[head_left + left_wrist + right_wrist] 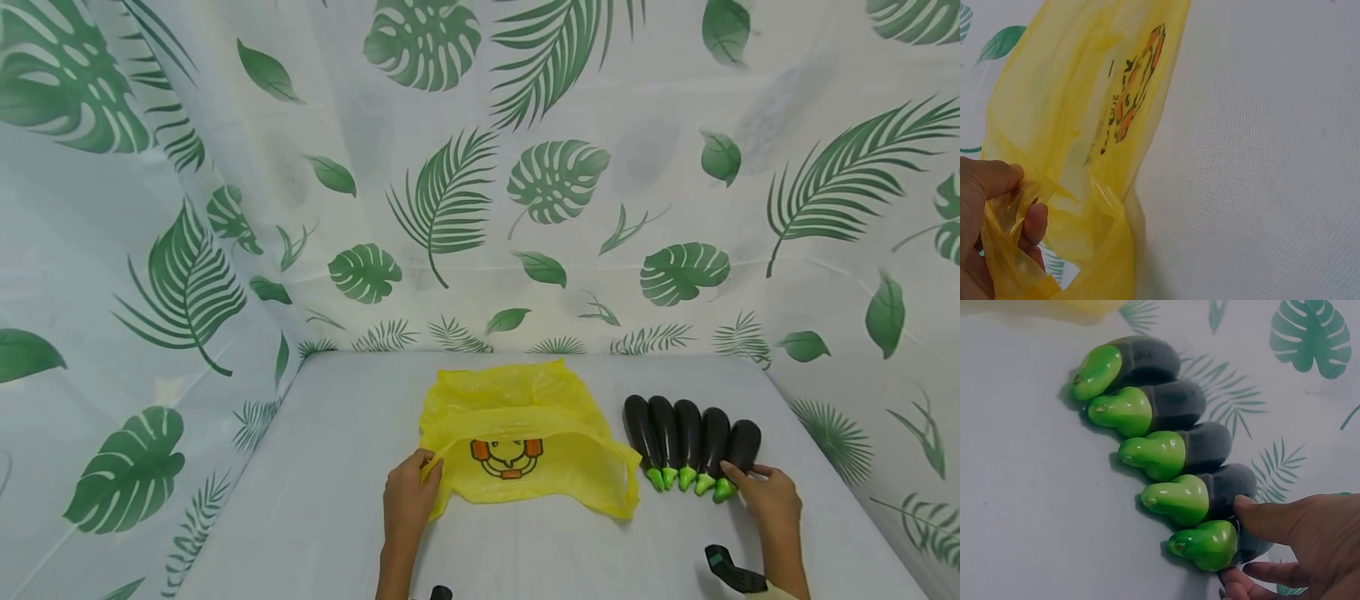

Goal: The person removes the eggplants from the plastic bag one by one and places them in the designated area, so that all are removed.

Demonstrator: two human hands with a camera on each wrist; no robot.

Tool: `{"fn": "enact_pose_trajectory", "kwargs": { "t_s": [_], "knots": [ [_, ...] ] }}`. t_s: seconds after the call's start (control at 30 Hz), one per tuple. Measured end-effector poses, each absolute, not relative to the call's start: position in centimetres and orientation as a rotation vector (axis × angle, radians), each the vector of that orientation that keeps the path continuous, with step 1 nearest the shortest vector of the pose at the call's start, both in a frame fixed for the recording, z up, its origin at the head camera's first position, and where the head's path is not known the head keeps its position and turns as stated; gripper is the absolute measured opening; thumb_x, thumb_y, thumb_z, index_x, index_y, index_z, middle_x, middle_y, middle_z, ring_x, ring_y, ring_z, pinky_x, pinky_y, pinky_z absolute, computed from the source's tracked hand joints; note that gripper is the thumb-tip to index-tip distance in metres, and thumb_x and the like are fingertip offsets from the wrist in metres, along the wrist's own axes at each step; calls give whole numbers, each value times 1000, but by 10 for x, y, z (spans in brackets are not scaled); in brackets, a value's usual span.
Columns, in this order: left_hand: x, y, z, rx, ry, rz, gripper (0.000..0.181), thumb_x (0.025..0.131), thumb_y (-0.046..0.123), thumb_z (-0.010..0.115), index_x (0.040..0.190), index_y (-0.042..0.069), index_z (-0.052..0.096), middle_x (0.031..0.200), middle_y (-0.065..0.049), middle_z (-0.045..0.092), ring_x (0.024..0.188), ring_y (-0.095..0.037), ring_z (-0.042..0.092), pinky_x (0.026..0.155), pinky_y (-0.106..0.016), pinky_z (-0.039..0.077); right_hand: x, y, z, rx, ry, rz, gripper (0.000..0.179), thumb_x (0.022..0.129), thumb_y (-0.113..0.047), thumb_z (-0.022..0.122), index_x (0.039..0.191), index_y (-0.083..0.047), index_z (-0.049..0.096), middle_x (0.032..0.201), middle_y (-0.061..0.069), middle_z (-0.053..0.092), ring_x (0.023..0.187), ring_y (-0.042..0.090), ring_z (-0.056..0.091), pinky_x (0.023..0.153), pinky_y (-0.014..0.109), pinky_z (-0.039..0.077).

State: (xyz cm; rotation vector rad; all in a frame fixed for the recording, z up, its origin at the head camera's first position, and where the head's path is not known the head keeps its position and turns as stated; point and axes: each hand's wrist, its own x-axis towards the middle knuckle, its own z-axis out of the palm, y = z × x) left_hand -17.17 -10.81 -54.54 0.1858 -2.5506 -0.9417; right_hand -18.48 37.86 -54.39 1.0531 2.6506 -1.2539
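A yellow plastic bag with a printed orange-and-black face lies spread on the table, its mouth partly open toward me. My left hand grips the bag's left handle; in the left wrist view the crumpled yellow film passes between thumb and fingers. To the right of the bag several dark eggplants lie side by side, green caps facing me. My right hand holds the rightmost eggplant near its cap. In the right wrist view the thumb is on one side and the fingers on the other, partly hidden by it.
A white cloth covers the table. Leaf-printed sheets stand as walls at the back and on both sides. A black wrist device shows at my right wrist, and a dark piece of another below my left.
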Motion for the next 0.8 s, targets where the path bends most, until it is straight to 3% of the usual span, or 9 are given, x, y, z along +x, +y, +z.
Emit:
{"fn": "enact_pose_trajectory", "kwargs": {
  "t_s": [0.3, 0.4, 0.5, 0.57, 0.63, 0.73, 0.8],
  "knots": [
    [-172, -107, -547, 181, -2555, -948, 12, 85, 21, 75, 92, 11, 72, 86, -2, 73, 75, -11, 64, 68, -31, 54, -182, 379, -544, 1085, 2642, -1303, 85, 93, -52, 52, 139, 16, 33, 135, 43, 37, 122, 56, 39, 95, 59, 41],
    [-173, -107, -547, 182, -2558, -940, 12, 86, 21, 75, 92, 11, 72, 87, -2, 73, 75, -12, 65, 68, -32, 54, -181, 380, -544, 1111, 2652, -1333, 82, 94, -51, 51, 139, 15, 35, 133, 42, 42, 118, 55, 45, 84, 54, 47],
    [-174, -107, -547, 184, -2564, -936, 13, 86, 21, 75, 93, 11, 72, 87, -2, 74, 76, -13, 65, 70, -33, 55, -180, 380, -545, 1151, 2669, -1366, 75, 96, -46, 50, 139, 14, 37, 128, 37, 52, 107, 50, 54, 66, 40, 49],
    [-175, -107, -546, 184, -2569, -933, 13, 86, 21, 75, 93, 10, 72, 88, -2, 74, 77, -13, 66, 70, -33, 55, -178, 380, -544, 1181, 2673, -1399, 71, 96, -43, 50, 139, 13, 38, 126, 35, 55, 84, 41, 64, 57, 30, 44],
    [-175, -107, -544, 188, -2576, -926, 14, 86, 21, 75, 93, 10, 72, 88, -2, 74, 77, -14, 66, 71, -34, 55, -176, 380, -542, 1208, 2679, -1422, 69, 97, -40, 50, 139, 13, 38, 125, 38, 54, 74, 36, 64, 52, 26, 41],
    [-174, -108, -541, 193, -2597, -915, 15, 86, 22, 75, 94, 11, 71, 88, -2, 73, 75, -13, 64, 70, -34, 55, -172, 379, -539, 1235, 2730, -1424, 65, 97, -37, 49, 138, 13, 39, 124, 40, 51, 76, 35, 62, 51, 25, 39],
    [-173, -108, -539, 197, -2621, -902, 16, 87, 24, 74, 95, 11, 71, 88, -1, 73, 74, -12, 63, 70, -33, 55, -170, 377, -537, 1239, 2791, -1403, 62, 97, -33, 48, 137, 13, 40, 121, 39, 52, 93, 45, 57, 55, 30, 40]
  ]
}}
